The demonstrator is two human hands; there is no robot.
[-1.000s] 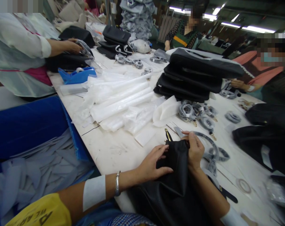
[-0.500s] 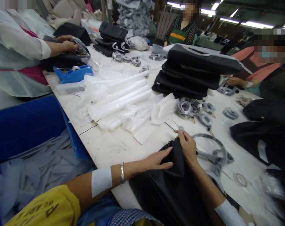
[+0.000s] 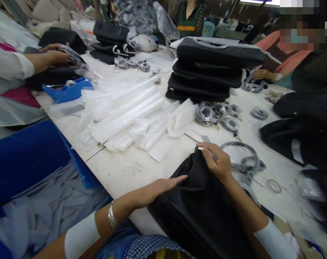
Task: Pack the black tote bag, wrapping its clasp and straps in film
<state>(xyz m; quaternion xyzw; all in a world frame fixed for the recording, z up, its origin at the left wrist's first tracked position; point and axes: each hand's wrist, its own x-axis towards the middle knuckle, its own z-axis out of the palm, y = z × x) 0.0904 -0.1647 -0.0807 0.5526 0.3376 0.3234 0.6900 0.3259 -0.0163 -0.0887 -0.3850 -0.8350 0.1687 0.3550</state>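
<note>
On our bench (image 3: 141,172), we have the bag (image 3: 190,210) at the near edge, plastic (image 3: 131,111) behind it, coils (image 3: 205,118) before the stack (image 3: 206,73), the dispenser (image 3: 67,92) near the left edge; the bin (image 3: 25,154) lies outside that edge.

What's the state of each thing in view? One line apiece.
Left hand: open, laid against the black bag
Right hand: closed on the bag's top corner
Black bag: creased; zip closure unclear
Bag stack: piled, several high
White sheets: loosely heaped, some curled
Wrapped straps: coiled
Blue bin: open-topped, with loose pale pieces inside
</note>
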